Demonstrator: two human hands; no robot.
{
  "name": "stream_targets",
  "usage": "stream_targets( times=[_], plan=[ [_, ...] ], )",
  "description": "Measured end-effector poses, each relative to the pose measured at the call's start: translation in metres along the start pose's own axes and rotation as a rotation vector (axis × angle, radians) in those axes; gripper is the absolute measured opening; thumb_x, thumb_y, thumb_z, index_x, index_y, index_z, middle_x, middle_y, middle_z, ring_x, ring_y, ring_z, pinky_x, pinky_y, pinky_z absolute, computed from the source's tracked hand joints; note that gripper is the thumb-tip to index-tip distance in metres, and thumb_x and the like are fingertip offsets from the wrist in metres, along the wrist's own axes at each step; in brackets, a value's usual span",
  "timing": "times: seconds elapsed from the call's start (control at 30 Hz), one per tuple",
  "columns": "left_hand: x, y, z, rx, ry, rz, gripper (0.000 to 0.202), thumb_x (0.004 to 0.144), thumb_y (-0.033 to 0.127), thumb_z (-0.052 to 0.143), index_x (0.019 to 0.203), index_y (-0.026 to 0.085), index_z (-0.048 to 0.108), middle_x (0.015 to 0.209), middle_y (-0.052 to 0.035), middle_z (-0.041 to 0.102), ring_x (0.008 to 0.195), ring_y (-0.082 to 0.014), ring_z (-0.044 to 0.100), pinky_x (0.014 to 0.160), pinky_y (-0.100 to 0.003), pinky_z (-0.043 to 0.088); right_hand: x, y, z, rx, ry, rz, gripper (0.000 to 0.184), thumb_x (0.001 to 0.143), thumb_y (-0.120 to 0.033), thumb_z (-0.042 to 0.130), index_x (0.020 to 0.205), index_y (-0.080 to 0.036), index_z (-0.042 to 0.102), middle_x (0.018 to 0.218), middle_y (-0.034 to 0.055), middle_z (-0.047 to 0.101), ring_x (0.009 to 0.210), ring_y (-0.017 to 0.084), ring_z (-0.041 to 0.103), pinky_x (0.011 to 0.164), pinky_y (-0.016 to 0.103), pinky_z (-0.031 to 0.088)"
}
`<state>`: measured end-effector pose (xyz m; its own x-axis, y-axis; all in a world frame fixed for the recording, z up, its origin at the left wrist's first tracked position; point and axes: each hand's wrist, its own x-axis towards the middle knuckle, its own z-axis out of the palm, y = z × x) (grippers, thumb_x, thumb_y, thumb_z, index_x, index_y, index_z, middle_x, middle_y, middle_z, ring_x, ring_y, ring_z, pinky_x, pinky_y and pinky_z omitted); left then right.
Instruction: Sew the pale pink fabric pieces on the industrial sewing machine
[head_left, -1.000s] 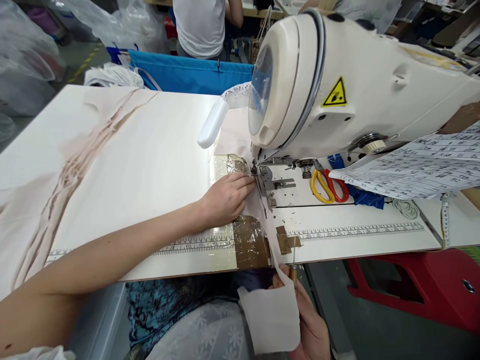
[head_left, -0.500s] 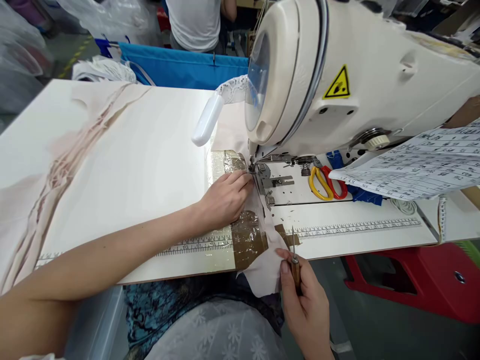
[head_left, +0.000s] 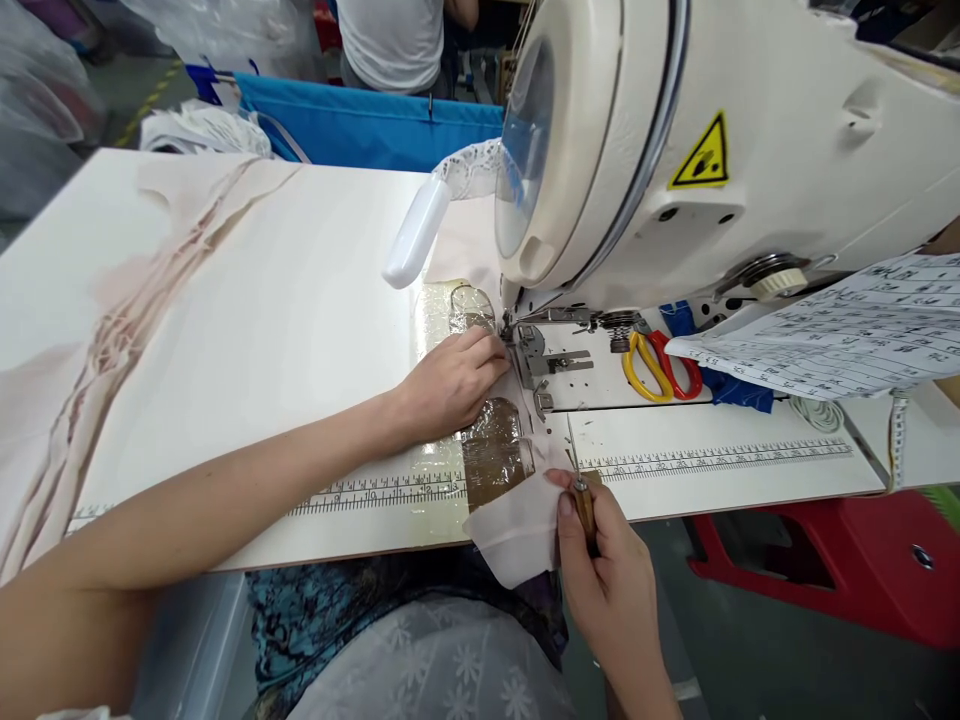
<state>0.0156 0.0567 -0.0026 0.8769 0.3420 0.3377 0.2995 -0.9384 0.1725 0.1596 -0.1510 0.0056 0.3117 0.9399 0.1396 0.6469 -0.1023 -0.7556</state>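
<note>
My left hand (head_left: 450,380) lies on the table with fingers curled, pressing the pale fabric strip (head_left: 517,520) against the presser foot (head_left: 525,345) of the white sewing machine (head_left: 675,150). My right hand (head_left: 600,570) is at the table's front edge, pinching a wooden-handled awl (head_left: 579,490) together with the near end of the strip. The awl's metal tip points up toward the needle area. The strip runs from under the foot over brown tape patches to the table edge and hangs down.
Yellow and red scissors (head_left: 660,365) lie on the machine bed right of the foot. A printed paper sheet (head_left: 840,330) hangs at the right. Pale pink cloth (head_left: 112,320) lies at the table's left. A blue bin (head_left: 360,130) and a person in white stand behind. A red stool (head_left: 825,570) is below right.
My right hand has risen from below the table edge to the edge, bringing the fabric end and awl nearer the presser foot. My left hand has stayed at the foot.
</note>
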Motion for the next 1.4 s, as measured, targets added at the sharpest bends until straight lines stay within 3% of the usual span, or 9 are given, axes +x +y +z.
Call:
stream_targets(
  times=[0.2, 0.37, 0.6, 0.77, 0.93, 1.17, 1.4],
  plan=[
    [0.002, 0.000, 0.003, 0.083, -0.010, -0.090, 0.037, 0.096, 0.011, 0.035, 0.121, 0.007, 0.063, 0.118, -0.0170, 0.062, 0.108, -0.0282, 0.052, 0.085, -0.043, 0.051, 0.015, -0.003, 0.002, -0.011, -0.025, -0.006, 0.023, 0.101, -0.029, 0.044, 0.111, -0.020, 0.062, 0.104, 0.0113, 0.077, 0.089, 0.023, 0.074, 0.070, 0.029, 0.057],
    [0.000, -0.001, 0.003, 0.032, 0.024, -0.041, 0.036, 0.095, 0.007, 0.034, 0.116, 0.009, 0.064, 0.110, -0.0138, 0.064, 0.100, -0.0247, 0.053, 0.084, -0.039, 0.050, 0.021, -0.002, 0.004, -0.010, -0.049, 0.008, 0.024, 0.101, -0.029, 0.042, 0.112, -0.020, 0.062, 0.106, 0.0112, 0.077, 0.094, 0.024, 0.072, 0.068, 0.030, 0.056],
    [0.001, -0.003, 0.004, 0.094, -0.012, -0.061, 0.037, 0.094, 0.007, 0.035, 0.119, 0.008, 0.062, 0.116, -0.0151, 0.063, 0.104, -0.0268, 0.054, 0.082, -0.039, 0.049, 0.031, -0.002, 0.009, 0.004, -0.054, -0.032, 0.023, 0.100, -0.029, 0.042, 0.110, -0.021, 0.061, 0.107, 0.0095, 0.077, 0.093, 0.023, 0.073, 0.072, 0.030, 0.055],
    [-0.001, -0.001, 0.003, 0.093, 0.057, -0.073, 0.034, 0.094, 0.007, 0.036, 0.117, 0.007, 0.060, 0.112, -0.0156, 0.063, 0.101, -0.0260, 0.054, 0.080, -0.039, 0.049, 0.043, -0.004, 0.011, 0.040, -0.062, -0.035, 0.022, 0.099, -0.027, 0.042, 0.110, -0.021, 0.060, 0.107, 0.0093, 0.077, 0.095, 0.023, 0.074, 0.073, 0.030, 0.056],
    [-0.005, 0.003, 0.002, 0.049, 0.057, 0.020, 0.029, 0.094, 0.009, 0.038, 0.109, 0.011, 0.062, 0.111, -0.0133, 0.065, 0.103, -0.0243, 0.056, 0.081, -0.036, 0.049, 0.047, -0.005, 0.012, 0.028, -0.072, -0.025, 0.022, 0.098, -0.028, 0.041, 0.109, -0.022, 0.060, 0.099, 0.0084, 0.078, 0.082, 0.022, 0.074, 0.062, 0.028, 0.054],
    [-0.003, 0.000, 0.003, 0.109, -0.007, -0.033, 0.032, 0.092, 0.010, 0.041, 0.117, 0.009, 0.062, 0.114, -0.0155, 0.063, 0.106, -0.0268, 0.056, 0.076, -0.037, 0.048, 0.053, -0.004, 0.015, 0.031, -0.055, -0.030, 0.022, 0.098, -0.030, 0.043, 0.109, -0.022, 0.060, 0.105, 0.0082, 0.077, 0.082, 0.021, 0.073, 0.067, 0.029, 0.054],
    [-0.001, -0.001, 0.006, 0.156, -0.020, -0.083, 0.035, 0.093, 0.014, 0.040, 0.119, 0.007, 0.063, 0.117, -0.0173, 0.062, 0.104, -0.0280, 0.056, 0.078, -0.039, 0.046, 0.051, 0.005, 0.019, -0.001, -0.027, -0.033, 0.027, 0.100, -0.033, 0.043, 0.114, -0.021, 0.063, 0.076, 0.0020, 0.072, 0.052, 0.016, 0.059, 0.051, 0.026, 0.046]
  ],
)
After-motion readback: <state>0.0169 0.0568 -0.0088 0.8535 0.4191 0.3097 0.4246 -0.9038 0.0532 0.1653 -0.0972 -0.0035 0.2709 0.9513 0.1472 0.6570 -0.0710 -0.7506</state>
